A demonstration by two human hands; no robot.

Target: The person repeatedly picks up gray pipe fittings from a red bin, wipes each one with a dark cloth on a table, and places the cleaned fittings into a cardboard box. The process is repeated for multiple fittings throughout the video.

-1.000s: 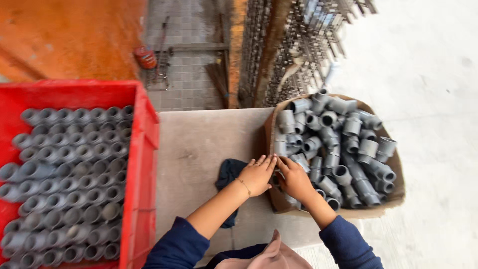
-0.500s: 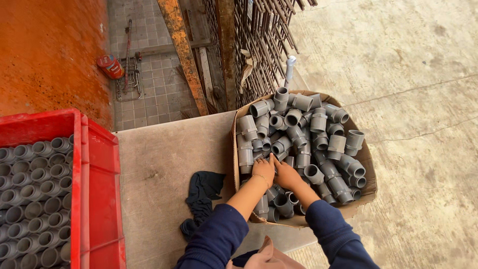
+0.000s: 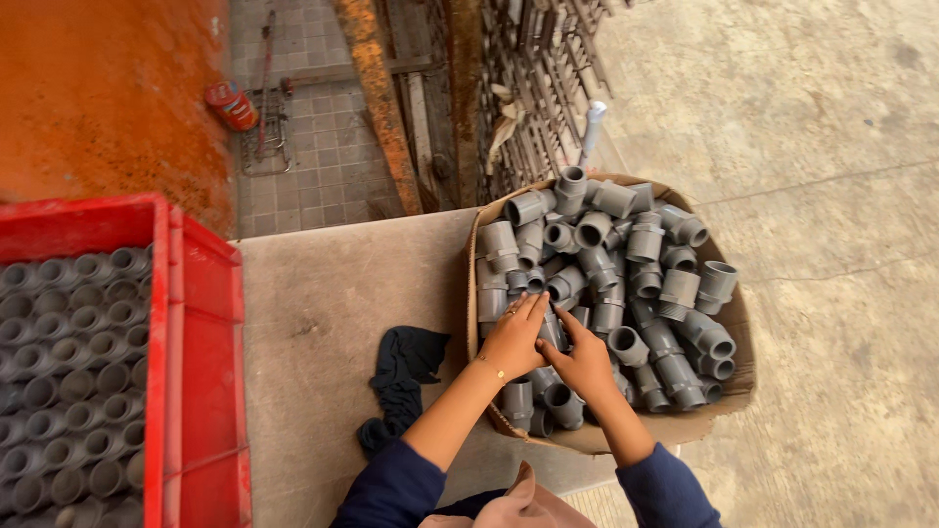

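A cardboard box (image 3: 729, 386) at the table's right end is heaped with several grey plastic pipe fittings (image 3: 626, 264). Both my hands are inside its near left part. My left hand (image 3: 514, 337) lies flat on the fittings, fingers together and pointing away from me. Beside it, my right hand (image 3: 584, 360) rests on the pile with its fingers touching a fitting between the two hands. Whether either hand grips a fitting is hidden by the fingers. A thin bracelet sits on my left wrist.
A red plastic crate (image 3: 196, 323) on the left holds rows of upright grey fittings (image 3: 73, 372). A dark cloth (image 3: 401, 376) lies on the beige table (image 3: 333, 293) between crate and box. Metal racks (image 3: 528, 88) and an orange beam (image 3: 377, 98) stand behind.
The view has swung back to the left, so more of the red crate shows. Both hands stay inside the box, pressed onto the fittings at its near left.
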